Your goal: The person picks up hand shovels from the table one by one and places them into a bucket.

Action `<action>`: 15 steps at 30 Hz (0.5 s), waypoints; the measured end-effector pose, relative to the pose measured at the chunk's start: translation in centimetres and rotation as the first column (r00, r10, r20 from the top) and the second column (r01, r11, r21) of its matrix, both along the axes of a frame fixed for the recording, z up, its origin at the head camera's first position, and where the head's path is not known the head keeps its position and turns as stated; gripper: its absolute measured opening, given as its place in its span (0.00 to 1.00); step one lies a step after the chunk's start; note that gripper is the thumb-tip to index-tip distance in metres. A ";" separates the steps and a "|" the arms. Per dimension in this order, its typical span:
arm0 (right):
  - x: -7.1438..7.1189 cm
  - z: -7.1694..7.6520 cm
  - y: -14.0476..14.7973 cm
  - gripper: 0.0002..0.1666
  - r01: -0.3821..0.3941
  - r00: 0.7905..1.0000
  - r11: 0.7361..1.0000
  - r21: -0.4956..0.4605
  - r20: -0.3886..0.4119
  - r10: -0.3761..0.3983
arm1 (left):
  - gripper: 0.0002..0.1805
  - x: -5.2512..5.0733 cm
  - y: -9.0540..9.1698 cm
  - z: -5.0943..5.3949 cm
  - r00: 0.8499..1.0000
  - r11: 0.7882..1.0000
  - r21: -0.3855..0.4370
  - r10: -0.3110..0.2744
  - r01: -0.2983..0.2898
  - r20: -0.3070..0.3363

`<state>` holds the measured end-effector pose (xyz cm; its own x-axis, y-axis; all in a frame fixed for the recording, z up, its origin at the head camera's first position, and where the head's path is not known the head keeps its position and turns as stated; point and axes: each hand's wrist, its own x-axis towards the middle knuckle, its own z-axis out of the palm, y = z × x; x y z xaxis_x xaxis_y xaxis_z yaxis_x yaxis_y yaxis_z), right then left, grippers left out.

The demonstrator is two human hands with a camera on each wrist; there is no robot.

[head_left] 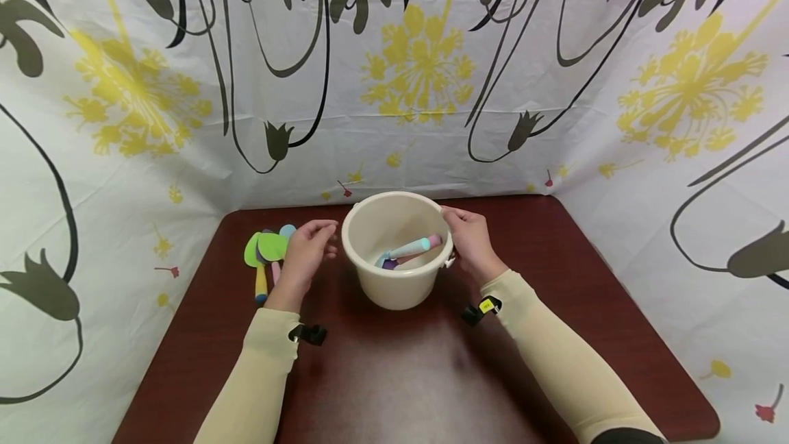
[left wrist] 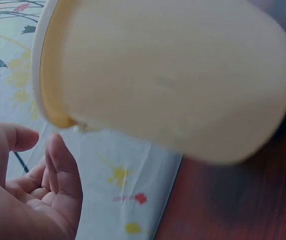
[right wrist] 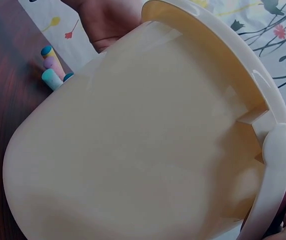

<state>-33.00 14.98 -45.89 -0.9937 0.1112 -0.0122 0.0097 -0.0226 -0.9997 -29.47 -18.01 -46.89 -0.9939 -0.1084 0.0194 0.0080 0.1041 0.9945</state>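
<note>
A cream plastic bucket [head_left: 394, 293] is at the middle of the table. Inside it lie a few pieces with stick handles, among them a light-blue handle [head_left: 409, 249] and a pink one [head_left: 435, 240]; their lower ends are partly hidden. My right hand [head_left: 470, 238] grips the bucket's right rim, beside the white bail handle [right wrist: 278, 155]. Just off the left rim is my left hand [head_left: 310, 250], fingers loosely bent; in the left wrist view a gap parts thumb and fingertip, with nothing held. Whether the bucket touches the table cannot be told.
Left of my left hand, several flat-headed pieces with coloured handles lie in a bunch, with green heads [head_left: 272, 247] and a yellow handle [head_left: 261, 282]. The dark red-brown table [head_left: 394, 375] meets a flower-printed cloth [head_left: 419, 149] behind and at both sides.
</note>
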 end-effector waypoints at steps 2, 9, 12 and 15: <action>0.0 0.0 0.0 0.22 0.001 1.000 1.000 -0.001 0.001 -0.001 | 0.18 0.1 -0.8 -0.1 1.000 0.998 -0.061 -0.002 0.001 -0.020; 0.0 0.0 -0.1 0.22 -0.001 1.000 1.000 0.002 -0.005 0.001 | 0.18 0.3 -3.9 -1.0 1.000 0.971 -0.240 -0.018 0.014 -0.017; 0.0 0.1 -0.1 0.22 0.002 1.000 1.000 0.000 -0.004 -0.002 | 0.21 0.5 -5.0 -1.3 1.000 0.928 -0.373 0.002 0.001 0.008; 0.0 0.1 -0.1 0.22 0.004 1.000 1.000 0.000 0.000 -0.004 | 0.23 0.7 -5.7 -1.6 0.999 0.850 -0.525 0.048 -0.031 0.019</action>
<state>-32.98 14.90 -45.82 -0.9932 0.1153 -0.0123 0.0097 -0.0228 -0.9997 -28.73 -23.70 -48.53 -0.9901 -0.1297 0.0543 -0.0365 0.6098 0.7917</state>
